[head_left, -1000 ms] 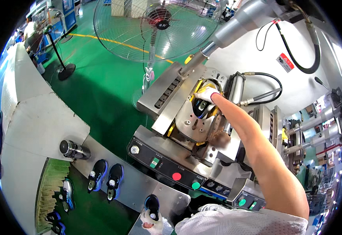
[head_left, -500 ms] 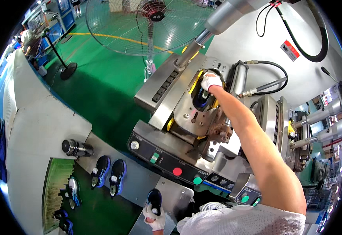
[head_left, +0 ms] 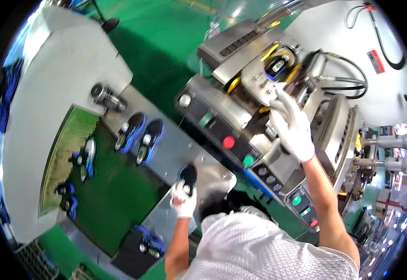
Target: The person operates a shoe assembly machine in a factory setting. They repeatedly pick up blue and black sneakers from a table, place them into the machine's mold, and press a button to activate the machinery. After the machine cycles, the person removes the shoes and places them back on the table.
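My left hand (head_left: 183, 199), in a white glove, grips the heel end of a black and blue sneaker (head_left: 188, 174) on the metal shelf (head_left: 203, 163). Its toe points away from me. My right hand (head_left: 291, 123), gloved too, is open with fingers stretched out and nothing in them. It hovers over the near side of the steel press (head_left: 258, 86). Another black and blue sneaker (head_left: 277, 66) sits in the round opening of the press, just beyond the right fingertips and apart from them.
Left of my left hand, two sneakers (head_left: 150, 141) stand beside a dark flask (head_left: 109, 98). A control panel (head_left: 217, 133) with red and green buttons fronts the press. More sneakers (head_left: 89, 159) lie near a green-fringed opening, others (head_left: 151, 242) at the lower edge. Hoses (head_left: 352, 84) curve at right.
My right hand has let go of the sneaker in the press and drawn back toward me, fingers extended. My left hand stays on its sneaker. The view has shifted, lowering toward the shelf.
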The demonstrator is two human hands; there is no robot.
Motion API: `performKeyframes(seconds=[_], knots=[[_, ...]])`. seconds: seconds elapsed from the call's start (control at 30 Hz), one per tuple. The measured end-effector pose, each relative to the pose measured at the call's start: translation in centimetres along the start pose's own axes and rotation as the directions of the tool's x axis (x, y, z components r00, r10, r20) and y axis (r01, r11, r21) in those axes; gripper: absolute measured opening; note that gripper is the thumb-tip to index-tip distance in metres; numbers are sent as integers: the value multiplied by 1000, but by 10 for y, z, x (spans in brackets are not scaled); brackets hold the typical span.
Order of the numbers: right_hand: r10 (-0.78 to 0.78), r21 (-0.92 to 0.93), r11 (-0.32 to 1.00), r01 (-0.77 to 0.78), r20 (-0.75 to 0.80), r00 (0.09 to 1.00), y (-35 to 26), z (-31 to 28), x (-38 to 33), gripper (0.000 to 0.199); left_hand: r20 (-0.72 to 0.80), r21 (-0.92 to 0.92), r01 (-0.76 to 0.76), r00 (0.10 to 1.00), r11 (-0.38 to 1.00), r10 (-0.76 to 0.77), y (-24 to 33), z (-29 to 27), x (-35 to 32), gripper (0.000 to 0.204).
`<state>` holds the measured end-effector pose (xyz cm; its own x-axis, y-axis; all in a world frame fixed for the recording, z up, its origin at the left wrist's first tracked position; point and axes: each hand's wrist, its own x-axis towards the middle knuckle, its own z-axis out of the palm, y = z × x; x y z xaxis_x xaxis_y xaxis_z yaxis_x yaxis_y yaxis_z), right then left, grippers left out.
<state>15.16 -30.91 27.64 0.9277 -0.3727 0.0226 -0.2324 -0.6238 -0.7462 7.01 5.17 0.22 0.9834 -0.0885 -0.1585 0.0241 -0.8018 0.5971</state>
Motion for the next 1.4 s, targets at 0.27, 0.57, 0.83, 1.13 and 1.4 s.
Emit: performKeyframes(seconds=[0.27, 0.57, 0.83, 1.13, 1.4], knots=[[-84, -682, 698, 218, 225, 971, 140, 146, -153, 100, -59, -53, -69, 996, 996, 66, -4, 5, -1, 55], [0, -65, 998, 11, 176, 984, 74, 39, -225, 87, -34, -76, 30, 999, 997, -33, 0, -7, -31, 85], [226, -89, 974, -208, 321, 920, 155, 26, -326, 74, 69, 48, 239, 968, 970, -242, 18, -11, -37, 76], [415, -243, 903, -354, 275, 867, 165, 21, -339, 68, -7, -10, 299, 954, 954, -299, -15, -61, -73, 78], [700, -648, 650, -397, 307, 645, 194, 49, -394, 73, 243, -304, 146, 967, 941, -72, -77, -153, -74, 87]])
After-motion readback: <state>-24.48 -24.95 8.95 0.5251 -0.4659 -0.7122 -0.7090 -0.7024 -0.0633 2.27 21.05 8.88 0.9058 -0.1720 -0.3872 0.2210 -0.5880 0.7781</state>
